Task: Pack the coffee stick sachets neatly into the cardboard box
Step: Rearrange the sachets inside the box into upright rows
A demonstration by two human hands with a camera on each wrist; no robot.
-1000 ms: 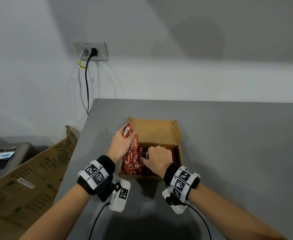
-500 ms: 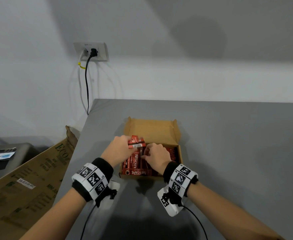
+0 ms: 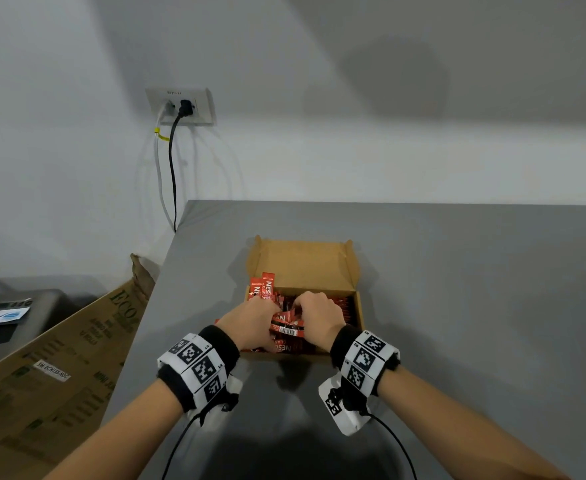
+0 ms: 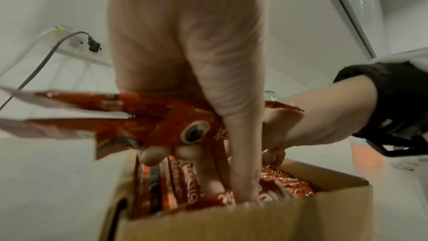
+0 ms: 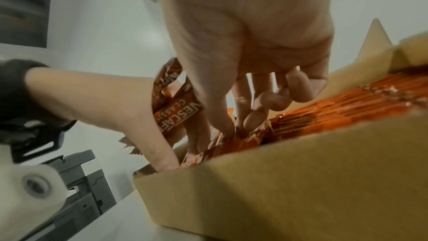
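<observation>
An open cardboard box (image 3: 303,263) sits on the grey table, its lid flap standing at the back. Red coffee sachets (image 3: 343,306) lie packed in rows on the right side, and a few sachets (image 3: 265,289) stick up at the far left. My left hand (image 3: 255,318) grips a small bunch of sachets (image 4: 139,116) crosswise over the near left part, thumb pointing down into the box. Right beside it, my right hand (image 3: 319,315) curls over the middle. Its thumb and forefinger (image 5: 236,125) pinch sachet ends inside the box (image 5: 301,180).
The table (image 3: 475,306) stretches bare to the right and behind the box. A large flattened carton (image 3: 59,368) leans at the table's left edge, beside a grey machine (image 3: 24,306). Cables hang from a wall socket (image 3: 180,105). Wires trail from both wrists.
My left hand came down from the box's far left corner toward the near side, and its sachets turned crosswise. The right hand shifted slightly left; both hands now meet over the near left.
</observation>
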